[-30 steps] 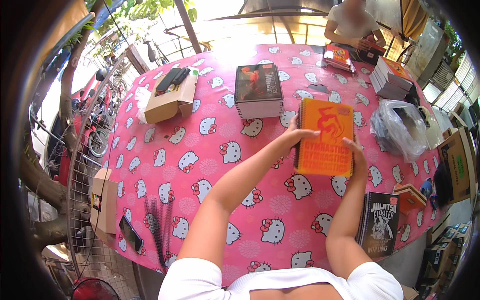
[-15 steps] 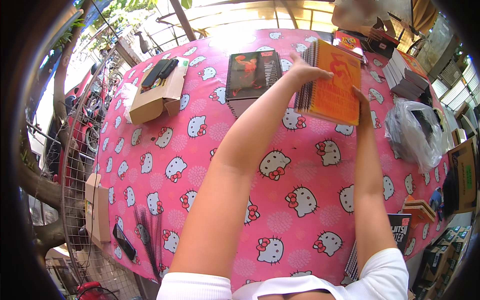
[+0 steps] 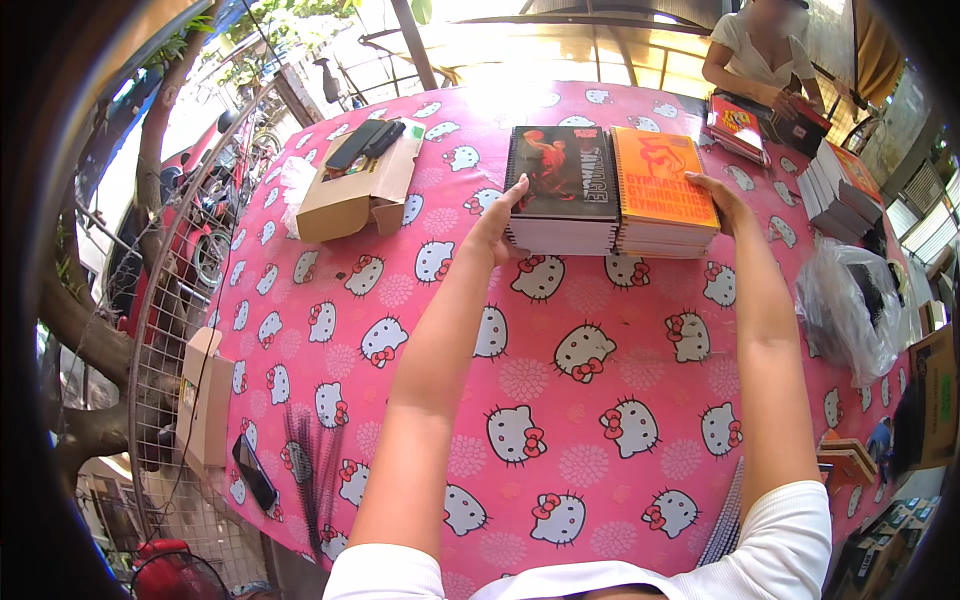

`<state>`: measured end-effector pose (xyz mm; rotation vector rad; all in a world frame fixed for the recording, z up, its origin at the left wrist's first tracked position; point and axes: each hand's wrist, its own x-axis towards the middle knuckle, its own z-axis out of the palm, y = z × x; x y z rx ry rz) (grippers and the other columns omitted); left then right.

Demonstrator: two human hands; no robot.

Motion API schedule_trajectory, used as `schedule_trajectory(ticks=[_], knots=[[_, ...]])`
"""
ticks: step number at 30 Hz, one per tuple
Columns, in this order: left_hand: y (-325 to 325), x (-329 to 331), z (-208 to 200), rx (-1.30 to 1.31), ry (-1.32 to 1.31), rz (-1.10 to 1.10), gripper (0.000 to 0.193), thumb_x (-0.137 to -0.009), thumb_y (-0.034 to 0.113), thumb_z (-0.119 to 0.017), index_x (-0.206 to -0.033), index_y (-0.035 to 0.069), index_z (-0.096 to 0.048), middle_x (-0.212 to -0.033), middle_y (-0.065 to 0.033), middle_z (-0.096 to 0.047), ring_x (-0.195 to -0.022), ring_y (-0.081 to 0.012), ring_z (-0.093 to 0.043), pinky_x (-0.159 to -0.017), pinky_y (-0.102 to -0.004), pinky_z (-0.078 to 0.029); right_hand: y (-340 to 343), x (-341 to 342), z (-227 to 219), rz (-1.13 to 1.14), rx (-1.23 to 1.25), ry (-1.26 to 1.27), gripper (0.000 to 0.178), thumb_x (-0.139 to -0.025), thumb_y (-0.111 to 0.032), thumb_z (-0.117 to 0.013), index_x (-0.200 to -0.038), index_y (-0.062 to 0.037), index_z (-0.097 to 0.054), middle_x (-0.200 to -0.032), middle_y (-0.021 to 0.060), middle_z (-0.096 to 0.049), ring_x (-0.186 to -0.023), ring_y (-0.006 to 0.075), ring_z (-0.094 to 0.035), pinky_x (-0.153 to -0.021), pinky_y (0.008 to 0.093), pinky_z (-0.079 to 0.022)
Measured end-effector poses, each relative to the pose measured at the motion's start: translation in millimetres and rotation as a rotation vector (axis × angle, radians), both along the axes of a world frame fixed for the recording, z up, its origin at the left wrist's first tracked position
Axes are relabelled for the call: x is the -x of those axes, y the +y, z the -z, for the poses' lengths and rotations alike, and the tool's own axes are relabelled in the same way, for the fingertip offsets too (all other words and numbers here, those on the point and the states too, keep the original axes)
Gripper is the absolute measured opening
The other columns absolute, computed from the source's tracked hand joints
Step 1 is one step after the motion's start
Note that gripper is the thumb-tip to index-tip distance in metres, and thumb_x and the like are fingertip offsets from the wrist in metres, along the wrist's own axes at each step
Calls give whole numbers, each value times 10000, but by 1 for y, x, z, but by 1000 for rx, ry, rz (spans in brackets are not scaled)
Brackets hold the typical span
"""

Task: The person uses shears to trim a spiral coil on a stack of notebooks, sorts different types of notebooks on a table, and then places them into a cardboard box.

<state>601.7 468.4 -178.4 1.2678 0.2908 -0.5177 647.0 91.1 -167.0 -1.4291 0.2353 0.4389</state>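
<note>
A stack of black-covered spiral notebooks [image 3: 560, 180] stands on the table's far half, its top cover showing an orange-red figure with a ball. Close against its right side is a stack of orange-covered spiral notebooks [image 3: 662, 185]. My left hand [image 3: 494, 225] grips the left edge of the black stack, thumb on the rim of the cover and fingers along the side, partly hidden. At the orange stack's right edge, my right hand [image 3: 727, 205] has its thumb on the cover; its other fingers are mostly hidden behind the side.
A pink patterned cloth [image 3: 585, 465] covers the table. An open cardboard box [image 3: 350, 200] with dark pouches stands left. At right are more notebook stacks [image 3: 840, 195] and a plastic bag [image 3: 850, 310]. A phone [image 3: 255, 473] and black binding coils [image 3: 305, 480] lie near left. Another person [image 3: 765, 55] handles a dark book.
The orange notebooks, held up and tilted before, now rest level beside the black stack. My left hand has moved from the orange notebooks to the black stack's left side.
</note>
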Motion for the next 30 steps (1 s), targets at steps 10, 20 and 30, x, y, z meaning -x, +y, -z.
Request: schedule_trajectory(ticks=[10, 20, 30], knots=[[-1, 110, -18, -98, 99, -116, 1346, -568, 683, -720, -1450, 117, 125, -1505, -197, 81, -1383, -366, -72, -1047, -602, -160, -51, 102, -39, -396, 1143, -867, 927, -732, -470, -713, -1378, 32, -277, -1419, 235, -315, -1323, 342, -311, -1066, 407, -285], [-111, 348, -42, 134, 44, 428, 1175, -686, 513, -733, -1449, 100, 58, -1497, -174, -124, -1394, -288, -120, -1086, -531, -157, -251, 528, 26, 279, 797, -69, 973, -778, -679, -538, -1415, -9, -237, -1408, 165, -363, -1268, 285, -380, -1042, 365, -290], [-230, 460, 2, 205, 213, 690, 1207, -654, 628, -685, -1461, 87, 31, -1519, -164, -7, -1399, -345, 9, -1081, -563, -58, -132, 610, 4, 308, -208, -64, 901, -817, -749, -316, -1372, -41, -372, -1276, 90, -532, -1128, 210, -527, -942, 358, -415]])
